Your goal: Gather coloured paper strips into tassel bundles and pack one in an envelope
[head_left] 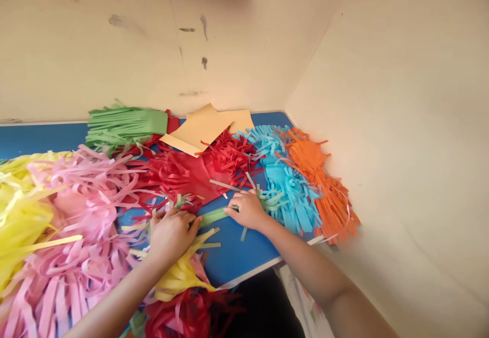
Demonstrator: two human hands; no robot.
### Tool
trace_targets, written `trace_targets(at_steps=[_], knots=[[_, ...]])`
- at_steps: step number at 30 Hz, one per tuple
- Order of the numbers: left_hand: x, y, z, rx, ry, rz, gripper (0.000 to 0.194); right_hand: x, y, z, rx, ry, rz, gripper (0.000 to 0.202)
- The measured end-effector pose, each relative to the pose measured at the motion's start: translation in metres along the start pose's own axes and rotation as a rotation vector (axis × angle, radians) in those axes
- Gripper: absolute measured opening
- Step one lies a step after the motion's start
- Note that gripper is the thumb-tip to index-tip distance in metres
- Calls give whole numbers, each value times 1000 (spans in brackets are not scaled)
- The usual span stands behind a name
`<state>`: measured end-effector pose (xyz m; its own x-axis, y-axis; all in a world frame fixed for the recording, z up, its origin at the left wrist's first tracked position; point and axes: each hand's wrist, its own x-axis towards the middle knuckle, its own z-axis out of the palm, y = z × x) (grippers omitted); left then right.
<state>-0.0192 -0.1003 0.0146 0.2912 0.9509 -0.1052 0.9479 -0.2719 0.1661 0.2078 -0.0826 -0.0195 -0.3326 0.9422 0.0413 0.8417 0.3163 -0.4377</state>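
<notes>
A light green fringed paper strip (213,217) stretches between my two hands, low over the blue table. My left hand (173,233) is closed on its left end, thumb and fingers pressed together. My right hand (247,209) pinches the other end, with pale green fringes spreading out beyond the fingers. Just behind the hands lies red fringed paper (206,175). Blue fringed paper (288,190) is right of my right hand, and pink fringed paper (86,205) is left of my left hand. Yellow fringed paper (181,274) sits below my left wrist.
The blue table (233,261) meets the walls at the back and right. Orange fringed paper (324,187) lies at its right edge. Green fringed paper (130,123) and cream sheets (202,129) are at the back. More yellow paper (23,215) is far left; a red bundle (179,315) is near my body.
</notes>
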Motion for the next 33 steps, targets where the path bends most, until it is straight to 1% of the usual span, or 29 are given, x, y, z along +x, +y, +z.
trace_targets(at_steps=[5, 11, 13, 15, 16, 17, 18, 20, 21, 22, 24, 28, 31, 33], knots=[[5, 0, 0, 19, -21, -13, 40, 3, -5, 2, -30, 17, 44, 21], [10, 2, 2, 65, -20, -10, 38, 11, -4, -1, -72, -20, 96, 24], [10, 3, 2, 77, -4, 11, 34, 11, -3, -5, -84, -9, 127, 26], [9, 4, 0, 85, 25, 42, 25, 6, -4, -10, -115, 47, 139, 24], [7, 4, 0, 92, 45, 72, 20, 3, -6, -12, -139, 83, 95, 24], [5, 5, -1, 105, 77, 124, 18, -1, -8, -13, -168, 106, 4, 23], [3, 6, -1, 127, 120, 197, 18, -5, -10, -14, -199, 111, -121, 21], [-1, 7, -1, 182, 213, 356, 23, -10, -12, -11, -259, 87, -371, 13], [-2, 8, 0, 204, 254, 416, 23, -10, -13, -9, -280, 70, -447, 15], [-3, 9, 1, 215, 287, 453, 22, -9, -12, -6, -297, 66, -487, 19], [-3, 11, 4, 207, 325, 465, 20, -4, -9, -3, -299, 84, -503, 25], [0, 12, 10, 185, 384, 454, 22, 7, -3, -5, -202, 75, -464, 20], [2, 10, 11, 183, 411, 422, 23, 7, -7, -10, -187, 75, -418, 16], [2, 9, 11, 190, 411, 401, 25, 3, -14, -10, -227, 100, -425, 14]])
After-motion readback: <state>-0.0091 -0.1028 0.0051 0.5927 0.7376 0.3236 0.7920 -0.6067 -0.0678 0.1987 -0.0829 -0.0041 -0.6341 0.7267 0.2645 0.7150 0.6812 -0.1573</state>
